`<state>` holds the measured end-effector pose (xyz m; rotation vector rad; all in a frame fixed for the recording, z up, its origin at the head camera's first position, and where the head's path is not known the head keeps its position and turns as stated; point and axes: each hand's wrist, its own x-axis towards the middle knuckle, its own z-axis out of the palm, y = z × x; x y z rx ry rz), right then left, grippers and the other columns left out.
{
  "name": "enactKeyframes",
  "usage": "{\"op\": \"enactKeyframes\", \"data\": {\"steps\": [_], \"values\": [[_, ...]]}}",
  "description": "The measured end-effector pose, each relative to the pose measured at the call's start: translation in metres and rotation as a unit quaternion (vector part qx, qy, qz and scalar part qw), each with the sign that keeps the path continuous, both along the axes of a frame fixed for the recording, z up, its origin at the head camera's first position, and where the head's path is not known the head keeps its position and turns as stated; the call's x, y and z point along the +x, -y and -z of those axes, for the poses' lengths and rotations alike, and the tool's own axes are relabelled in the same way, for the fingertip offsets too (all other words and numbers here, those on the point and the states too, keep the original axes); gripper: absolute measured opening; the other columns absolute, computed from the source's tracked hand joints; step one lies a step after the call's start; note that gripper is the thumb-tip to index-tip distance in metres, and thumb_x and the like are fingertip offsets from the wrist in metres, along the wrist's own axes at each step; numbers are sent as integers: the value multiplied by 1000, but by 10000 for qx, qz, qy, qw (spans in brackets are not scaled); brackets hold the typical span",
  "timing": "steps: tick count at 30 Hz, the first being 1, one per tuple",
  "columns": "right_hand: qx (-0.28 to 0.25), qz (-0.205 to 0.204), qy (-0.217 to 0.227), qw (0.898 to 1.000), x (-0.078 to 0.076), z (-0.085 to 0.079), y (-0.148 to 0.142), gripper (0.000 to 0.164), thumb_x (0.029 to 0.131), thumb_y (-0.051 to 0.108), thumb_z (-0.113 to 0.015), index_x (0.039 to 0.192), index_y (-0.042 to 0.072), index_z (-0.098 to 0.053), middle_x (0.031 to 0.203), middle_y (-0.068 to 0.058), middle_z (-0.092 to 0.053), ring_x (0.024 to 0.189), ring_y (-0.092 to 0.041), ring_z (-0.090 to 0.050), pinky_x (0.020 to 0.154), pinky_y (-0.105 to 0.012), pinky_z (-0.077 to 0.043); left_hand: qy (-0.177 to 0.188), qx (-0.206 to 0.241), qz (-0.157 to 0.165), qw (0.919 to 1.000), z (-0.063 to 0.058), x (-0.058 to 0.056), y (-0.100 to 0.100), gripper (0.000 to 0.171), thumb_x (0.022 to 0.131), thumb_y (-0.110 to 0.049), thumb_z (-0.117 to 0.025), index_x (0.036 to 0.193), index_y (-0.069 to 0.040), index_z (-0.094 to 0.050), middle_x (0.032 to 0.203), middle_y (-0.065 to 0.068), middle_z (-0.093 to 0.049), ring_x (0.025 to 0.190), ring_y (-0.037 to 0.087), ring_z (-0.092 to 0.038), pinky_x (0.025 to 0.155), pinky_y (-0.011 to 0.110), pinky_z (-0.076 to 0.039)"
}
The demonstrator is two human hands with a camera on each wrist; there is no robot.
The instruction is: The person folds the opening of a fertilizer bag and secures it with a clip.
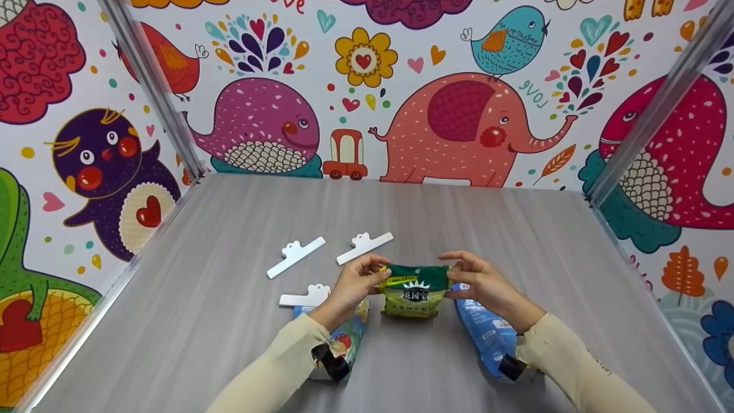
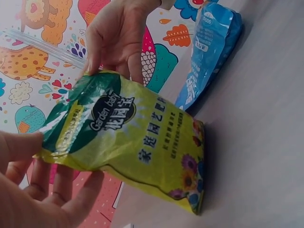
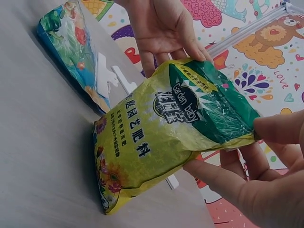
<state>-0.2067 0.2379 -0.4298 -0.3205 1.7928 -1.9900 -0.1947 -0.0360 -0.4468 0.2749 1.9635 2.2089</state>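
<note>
A yellow fertilizer bag [image 1: 410, 298] with a green top band stands upright on the table in front of me. At its upper left corner my left hand [image 1: 355, 281] pinches the edge between thumb and fingers. The opposite upper corner is pinched by my right hand [image 1: 484, 287], whose index finger sticks out straight in the head view. Both wrist views show the bag's printed front [image 2: 147, 128] and its top edge stretched between the two hands. The bag's base appears to rest on the table [image 3: 42, 142]; its back is hidden.
Beside my left forearm lies a colourful bag [image 1: 350, 332] with a white clip [image 1: 307, 295] at its top end. A blue bag [image 1: 487, 330] lies under my right forearm, partly covered. Two more white clips [image 1: 295, 257] lie farther back. Printed panels [image 1: 355, 74] wall the table.
</note>
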Motion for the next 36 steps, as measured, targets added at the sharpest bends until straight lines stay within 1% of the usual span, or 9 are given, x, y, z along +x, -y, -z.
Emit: {"op": "enactKeyframes", "data": {"steps": [4, 8, 13, 18, 23, 26, 29, 33, 36], "values": [[36, 53, -41, 10000, 2, 0, 0, 37, 100, 8, -58, 137, 11, -52, 98, -7, -52, 108, -22, -62, 94, -52, -50, -62, 3, 68, 10000, 0, 0, 0, 26, 97, -2, -61, 120, 12, -58, 90, 1, -61, 80, 10, -61, 72, 31, -56], [113, 21, -186, 9998, 4, 0, 0, 30, 101, 8, -55, 130, 17, -58, 105, -7, -53, 106, -22, -62, 94, -52, -50, -155, -52, 115, 9998, 1, 1, -1, 25, 98, -2, -59, 120, 10, -60, 97, 4, -62, 83, 11, -62, 73, 30, -55], [274, -88, -310, 9991, 5, 1, 0, 28, 103, 6, -50, 118, 21, -68, 120, -7, -55, 111, -22, -59, 96, -53, -48, -317, -277, 159, 9990, 3, 3, -3, 20, 100, 2, -53, 111, 10, -66, 107, 9, -65, 90, 13, -62, 77, 32, -53], [474, -67, -314, 9984, 6, 2, 0, 27, 104, 10, -49, 112, 16, -73, 128, -7, -55, 119, -23, -54, 98, -52, -47, -556, -667, 31, 9962, 2, 4, -8, 27, 97, 9, -44, 101, 9, -71, 106, 5, -57, 96, 16, -54, 71, 28, -46], [600, -66, -337, 9976, 7, 4, 0, 29, 104, 7, -48, 111, 14, -74, 129, -6, -54, 122, -23, -49, 100, -51, -46, -783, -917, -150, 9926, 3, 6, -12, 33, 91, 15, -40, 93, 11, -72, 109, 8, -52, 105, 21, -46, 71, 26, -40], [579, -153, -409, 9974, 7, 6, 0, 30, 103, 4, -46, 114, 10, -74, 127, -4, -55, 124, -21, -47, 103, -52, -43, -823, -996, -254, 9913, 5, 7, -14, 33, 90, 16, -40, 92, 11, -73, 109, 9, -51, 108, 24, -46, 76, 28, -41], [605, -210, -515, 9966, 8, 9, 1, 30, 102, 3, -46, 116, 5, -72, 126, -2, -56, 123, -18, -48, 104, -50, -42, -831, -1100, -352, 9898, 5, 7, -16, 33, 93, 14, -41, 92, 10, -73, 107, 8, -51, 109, 25, -47, 82, 30, -43], [737, -209, -651, 9949, 8, 11, 4, 32, 100, 0, -44, 119, -2, -70, 127, -2, -56, 119, -17, -50, 101, -46, -45, -777, -1007, -457, 9908, 7, 6, -19, 30, 96, 13, -43, 93, 10, -73, 104, 7, -51, 109, 25, -47, 89, 33, -44], [774, -189, -686, 9945, 7, 12, 6, 34, 98, -3, -42, 120, -4, -68, 125, -4, -57, 119, -18, -51, 99, -43, -46, -796, -935, -493, 9912, 8, 5, -20, 29, 95, 13, -44, 94, 12, -73, 103, 7, -50, 106, 24, -47, 90, 34, -43]]}}
